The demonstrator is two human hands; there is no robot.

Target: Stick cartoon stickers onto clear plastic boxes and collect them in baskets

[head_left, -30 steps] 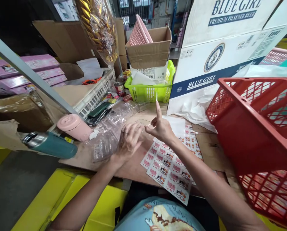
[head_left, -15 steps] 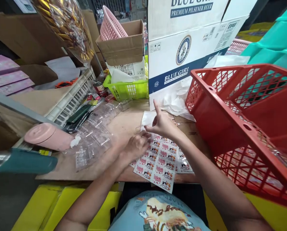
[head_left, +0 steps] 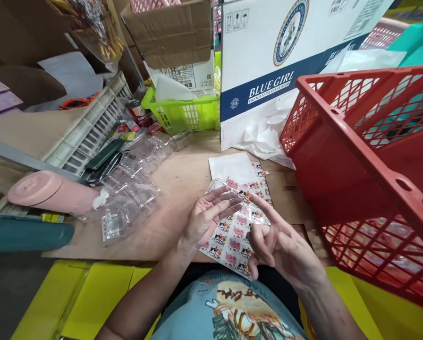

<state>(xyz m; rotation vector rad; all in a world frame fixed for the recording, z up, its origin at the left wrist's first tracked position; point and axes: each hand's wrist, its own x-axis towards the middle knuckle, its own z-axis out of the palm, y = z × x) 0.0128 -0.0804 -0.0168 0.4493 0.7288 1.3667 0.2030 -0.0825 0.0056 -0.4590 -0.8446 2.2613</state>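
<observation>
My left hand (head_left: 208,215) holds a thin clear plastic case (head_left: 216,184) between thumb and fingers, above the sticker sheets. My right hand (head_left: 285,250) is turned partly palm up, its index finger stretched toward the case and the other fingers loosely curled and apart. Near that fingertip a small cat picture shows; I cannot tell whether it is on the finger, the case or the sheet behind. Beneath both hands lie sticker sheets (head_left: 229,243) printed with cats and pink lettering. A blank white sheet (head_left: 229,166) lies at their far end.
Several clear plastic cases (head_left: 131,200) lie to the left, beside a pink bottle (head_left: 52,191) and a teal bottle (head_left: 27,232). A red crate (head_left: 342,156) stands close on the right. Behind are a lime basket (head_left: 183,111) and a white beer carton (head_left: 257,61).
My right hand has come down and right, its index finger now pointing at the case instead of up. My left hand has turned, lifting the case into clearer sight. The view has tilted down.
</observation>
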